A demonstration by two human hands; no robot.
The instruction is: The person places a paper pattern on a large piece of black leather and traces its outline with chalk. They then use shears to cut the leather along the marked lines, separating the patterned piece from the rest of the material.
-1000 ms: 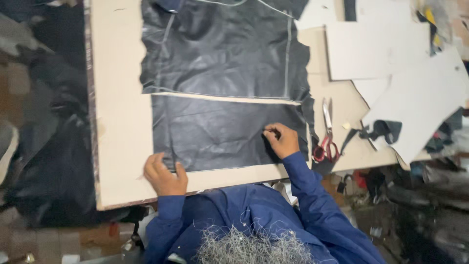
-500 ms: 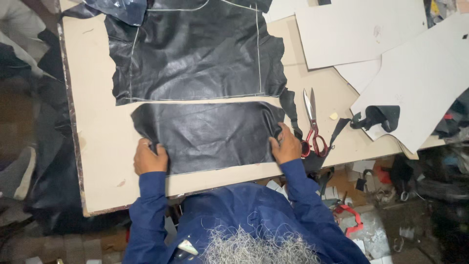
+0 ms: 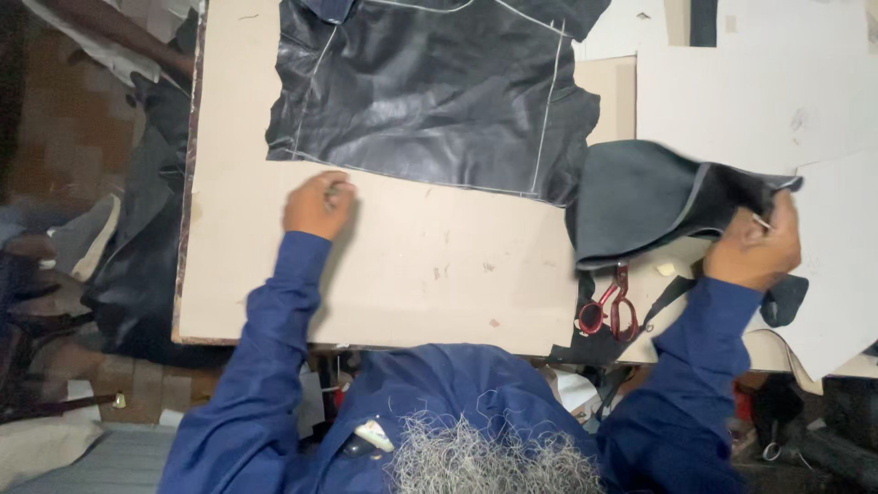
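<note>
The board (image 3: 412, 265), a pale sheet, fills the middle of the view. At twelve o'clock on it lies the big leather hide (image 3: 430, 87), black and wrinkled, with pale chalk lines near its edges. White card sheets (image 3: 759, 101) spread at two o'clock. The cut leather piece (image 3: 649, 206), dark and folded over, hangs lifted at three o'clock, clear of the board's bare middle. The right hand (image 3: 754, 252) is closed on its far corner, with a thin pale stick between the fingers. The left hand (image 3: 315, 206), at ten o'clock, rests curled on the board just below the hide's lower edge, well apart from the right. Red-handled scissors (image 3: 611, 306) lie at four o'clock, under the lifted piece.
</note>
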